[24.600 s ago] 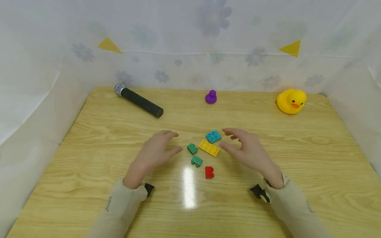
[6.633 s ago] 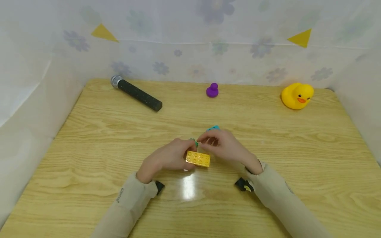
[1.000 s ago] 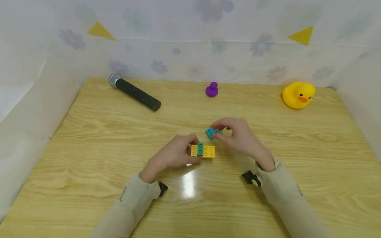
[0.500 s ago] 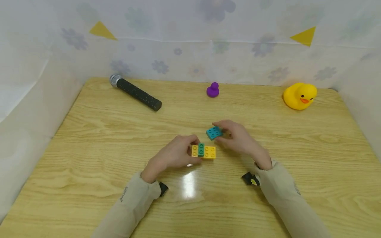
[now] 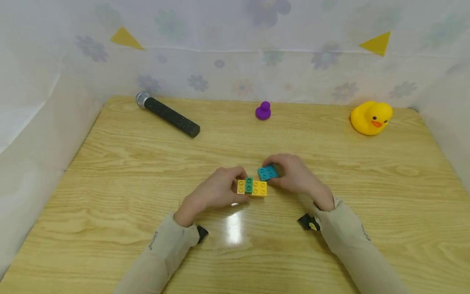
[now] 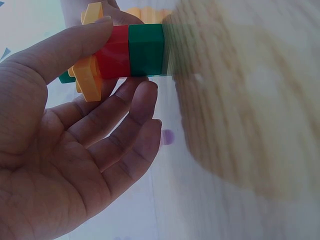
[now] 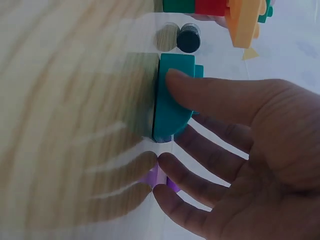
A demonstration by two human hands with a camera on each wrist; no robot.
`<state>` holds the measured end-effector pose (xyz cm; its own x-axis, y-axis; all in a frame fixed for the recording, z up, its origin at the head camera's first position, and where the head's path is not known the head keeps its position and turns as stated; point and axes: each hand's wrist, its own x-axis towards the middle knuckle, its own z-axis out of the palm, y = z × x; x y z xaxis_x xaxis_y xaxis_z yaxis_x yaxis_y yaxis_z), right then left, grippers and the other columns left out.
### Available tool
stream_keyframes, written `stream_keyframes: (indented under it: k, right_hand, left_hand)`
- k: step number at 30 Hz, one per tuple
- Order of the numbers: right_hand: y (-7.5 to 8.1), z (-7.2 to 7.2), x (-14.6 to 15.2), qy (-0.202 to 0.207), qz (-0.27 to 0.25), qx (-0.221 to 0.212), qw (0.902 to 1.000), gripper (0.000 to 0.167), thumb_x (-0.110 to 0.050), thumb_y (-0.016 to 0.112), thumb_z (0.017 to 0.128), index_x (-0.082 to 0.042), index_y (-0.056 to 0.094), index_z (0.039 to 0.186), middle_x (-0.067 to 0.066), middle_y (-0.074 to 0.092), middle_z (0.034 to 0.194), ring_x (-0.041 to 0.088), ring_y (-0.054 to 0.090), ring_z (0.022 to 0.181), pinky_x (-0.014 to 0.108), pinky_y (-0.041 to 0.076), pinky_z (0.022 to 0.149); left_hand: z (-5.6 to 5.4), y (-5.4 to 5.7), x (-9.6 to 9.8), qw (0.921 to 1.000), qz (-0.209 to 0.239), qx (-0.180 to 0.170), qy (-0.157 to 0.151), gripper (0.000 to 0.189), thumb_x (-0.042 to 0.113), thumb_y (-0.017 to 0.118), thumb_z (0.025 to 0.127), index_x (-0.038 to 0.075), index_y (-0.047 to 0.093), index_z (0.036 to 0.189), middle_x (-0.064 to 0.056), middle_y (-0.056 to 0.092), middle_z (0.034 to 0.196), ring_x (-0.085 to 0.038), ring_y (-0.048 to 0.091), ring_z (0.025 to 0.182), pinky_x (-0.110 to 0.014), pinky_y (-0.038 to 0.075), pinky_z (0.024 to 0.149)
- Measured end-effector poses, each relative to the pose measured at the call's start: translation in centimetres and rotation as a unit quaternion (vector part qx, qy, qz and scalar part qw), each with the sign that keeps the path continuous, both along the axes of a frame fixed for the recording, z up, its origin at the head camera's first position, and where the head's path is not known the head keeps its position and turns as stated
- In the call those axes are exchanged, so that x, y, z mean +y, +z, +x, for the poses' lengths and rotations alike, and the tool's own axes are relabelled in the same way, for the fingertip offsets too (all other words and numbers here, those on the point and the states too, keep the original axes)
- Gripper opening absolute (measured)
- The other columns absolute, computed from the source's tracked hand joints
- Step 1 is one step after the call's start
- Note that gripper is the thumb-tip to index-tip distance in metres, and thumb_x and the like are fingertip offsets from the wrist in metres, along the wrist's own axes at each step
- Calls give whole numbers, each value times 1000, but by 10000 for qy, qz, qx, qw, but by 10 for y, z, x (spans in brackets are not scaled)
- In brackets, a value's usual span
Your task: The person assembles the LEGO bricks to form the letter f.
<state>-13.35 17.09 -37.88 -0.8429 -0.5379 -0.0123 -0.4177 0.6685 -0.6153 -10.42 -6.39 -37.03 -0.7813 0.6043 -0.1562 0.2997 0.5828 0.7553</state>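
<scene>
In the head view my left hand (image 5: 214, 188) grips a small stack of toy building bricks. A long yellow brick (image 5: 260, 188) lies across it, with a small green brick (image 5: 249, 185) on top. Under the yellow one, the left wrist view shows a red brick (image 6: 114, 52) and a second green brick (image 6: 146, 50) lowest, at the tabletop. My right hand (image 5: 296, 176) pinches a blue brick (image 5: 267, 173) between thumb and fingers, just behind and right of the stack. Its studs face up. In the right wrist view its rounded side (image 7: 172, 107) sits at the table surface.
Along the back of the wooden table (image 5: 235, 269) lie a black microphone (image 5: 172, 117) at left, a small purple duck (image 5: 263, 111) in the middle and a yellow rubber duck (image 5: 371, 118) at right. A white flowered cloth (image 5: 227, 36) hangs behind.
Loose bricks from the earliest frame are now stacked in my left hand. Over the last second my right hand has taken the blue brick, turned it slightly and brought it nearer the stack.
</scene>
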Motion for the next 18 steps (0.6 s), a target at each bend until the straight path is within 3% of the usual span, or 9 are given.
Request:
stream_keyframes:
  k: [7, 13, 18]
  right_hand:
    - [0, 1, 2, -62, -156, -40, 9999, 32, -9, 77, 80, -3, 66, 109, 11, 67, 108, 29, 60, 102, 47, 45, 92]
    - [7, 3, 3, -288, -773, -657, 9944, 32, -20, 73, 87, -6, 65, 114, 9, 66, 105, 25, 64, 93, 41, 53, 81]
    - [16, 6, 1, -434, -1344, -931, 9856, 33, -21, 67, 91, -4, 63, 119, 10, 66, 106, 23, 63, 93, 38, 52, 80]
  left_hand:
    - [-1, -2, 0, 10000, -22, 19, 1, 32, 22, 78, 82, 11, 59, 105, 1, 58, 75, -9, 48, 56, -22, 39, 49]
    - [-1, -2, 0, 10000, 9, 56, -52, 32, 21, 77, 82, 10, 58, 105, 1, 57, 72, -8, 48, 54, -22, 40, 48]
    - [0, -2, 0, 9999, 24, 109, -69, 33, 21, 78, 82, 8, 58, 106, 1, 58, 72, -8, 48, 53, -22, 40, 48]
